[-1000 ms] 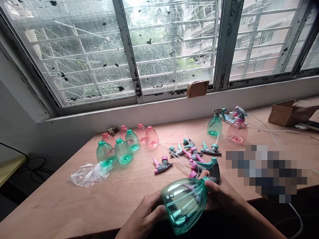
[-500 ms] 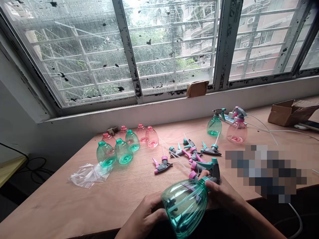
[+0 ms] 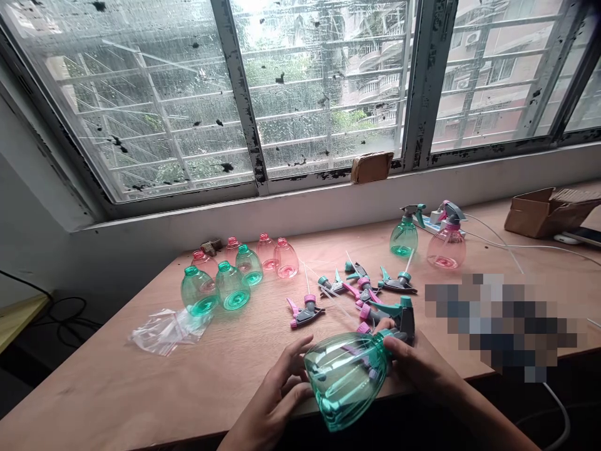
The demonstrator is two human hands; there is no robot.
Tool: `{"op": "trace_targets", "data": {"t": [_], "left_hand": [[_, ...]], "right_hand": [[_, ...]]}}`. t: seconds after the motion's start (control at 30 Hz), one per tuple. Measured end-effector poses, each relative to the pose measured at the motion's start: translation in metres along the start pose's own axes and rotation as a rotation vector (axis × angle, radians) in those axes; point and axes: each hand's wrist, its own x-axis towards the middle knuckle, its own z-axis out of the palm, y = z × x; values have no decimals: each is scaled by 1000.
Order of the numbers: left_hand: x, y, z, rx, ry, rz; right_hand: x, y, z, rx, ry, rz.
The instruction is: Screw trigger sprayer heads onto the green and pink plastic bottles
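Observation:
A green see-through spray bottle (image 3: pixel 345 379) lies tilted above the table's front edge, its base toward the left and its grey-and-green trigger head (image 3: pixel 404 321) at the upper right. My right hand (image 3: pixel 410 357) is closed around its neck and collar, the thumb on top. Beside the base is my left hand (image 3: pixel 286 388), fingers apart and curved; whether a fingertip touches the plastic I cannot tell. Just behind the bottle lie loose trigger heads with pink collars, one of them a pink-and-grey trigger head (image 3: pixel 307 311). A grey-and-green trigger head (image 3: pixel 399 282) lies farther right.
Open green bottles (image 3: pixel 233 288) and pink bottles (image 3: pixel 285 258) stand at the back left, near clear plastic bags (image 3: pixel 171 332). Two bottles with heads, one green (image 3: pixel 404 238) and one pink (image 3: pixel 446 247), stand at the back right. A cardboard box (image 3: pixel 547 213) and cables lie beyond.
My left hand's fingers have loosened and lifted from the bottle's base. The bottle has turned a little, its base rising slightly. My right hand keeps its grip at the neck.

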Motion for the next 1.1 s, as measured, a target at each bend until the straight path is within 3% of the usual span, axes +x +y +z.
{"op": "trace_targets", "data": {"t": [0.2, 0.33, 0.53, 0.7, 0.9, 1.03, 1.1], "left_hand": [[7, 11, 1, 65, 4, 19], [9, 7, -2, 19, -26, 90], [2, 0, -3, -39, -54, 59], [2, 0, 1, 158, 32, 196], [7, -3, 1, -65, 37, 132], [7, -4, -1, -59, 2, 67], [6, -7, 0, -63, -14, 101]], "right_hand": [[-3, 0, 6, 14, 74, -59], [-5, -2, 12, 66, 37, -11], [-5, -4, 12, 50, 9, 18], [-3, 5, 6, 50, 3, 7], [-5, -3, 9, 2, 21, -23], [-6, -5, 10, -12, 53, -19], [-6, -5, 10, -1, 59, -14]]}}
